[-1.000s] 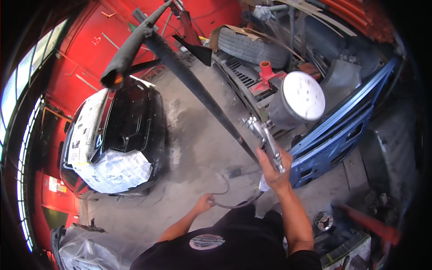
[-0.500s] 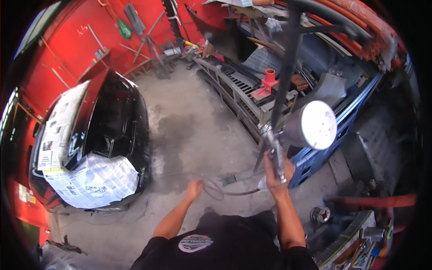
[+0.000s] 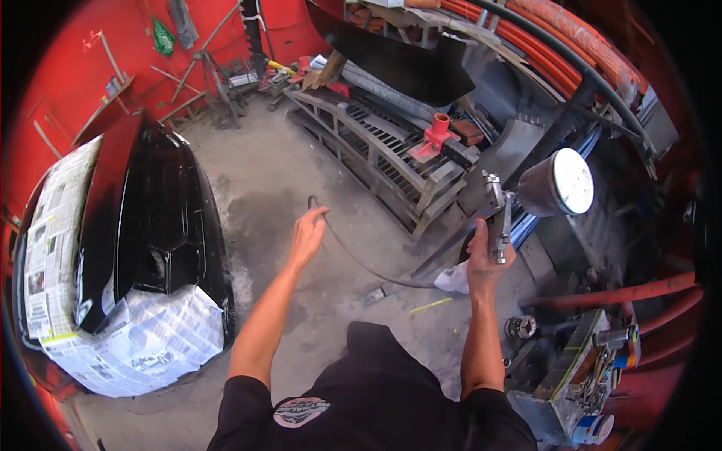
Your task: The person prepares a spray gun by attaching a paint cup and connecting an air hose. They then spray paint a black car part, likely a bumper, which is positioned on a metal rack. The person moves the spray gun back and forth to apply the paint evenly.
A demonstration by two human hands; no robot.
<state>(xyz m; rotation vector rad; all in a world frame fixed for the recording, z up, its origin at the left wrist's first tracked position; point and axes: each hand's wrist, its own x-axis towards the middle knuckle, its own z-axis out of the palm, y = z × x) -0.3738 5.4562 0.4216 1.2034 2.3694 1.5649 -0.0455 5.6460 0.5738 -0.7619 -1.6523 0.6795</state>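
My right hand [image 3: 489, 259] is wrapped round the handle of a metal paint spray gun [image 3: 499, 218]. A round cup with a white lid [image 3: 575, 182] sits on the gun, tilted to the right. A crumpled white cloth or paper [image 3: 452, 279] shows beside that hand, where the air hose [image 3: 368, 269] comes in. The hose runs left across to my left hand [image 3: 307, 234], whose fingers are closed on it, away from the gun. On the left stands a glossy black car end [image 3: 177, 203], partly masked with newspaper [image 3: 162, 338].
A metal rack [image 3: 361, 146] with a red stand [image 3: 434, 139] and loose panels lies ahead to the right. Red bars [image 3: 617, 292] and a bench with tools [image 3: 571, 376] are at the near right. A trestle [image 3: 218, 86] stands by the red wall.
My left hand has risen and reached farther forward, lifting the hose off the floor. My right hand and the spray gun have shifted to the right. The whole view has turned.
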